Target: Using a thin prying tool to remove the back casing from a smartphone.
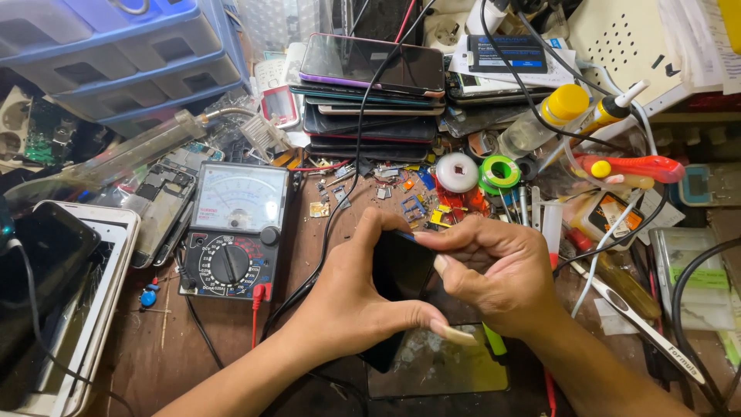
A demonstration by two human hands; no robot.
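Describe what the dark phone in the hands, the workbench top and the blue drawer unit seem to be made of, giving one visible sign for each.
Phone, held by left hand and right hand: probably glass-faced, glossy black and smooth.
Workbench top: looks like wood, matt reddish-brown, scuffed.
Blue drawer unit: likely plastic; its drawer fronts are translucent and moulded.

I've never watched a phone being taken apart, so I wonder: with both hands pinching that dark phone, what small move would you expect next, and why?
Probably a small prying pull along the upper edge. The left hand cradles the black, glossy, flat phone from the side and below, while the right hand has fingertips pressed at its top edge, where a thin blue strip shows. This is only a guess.
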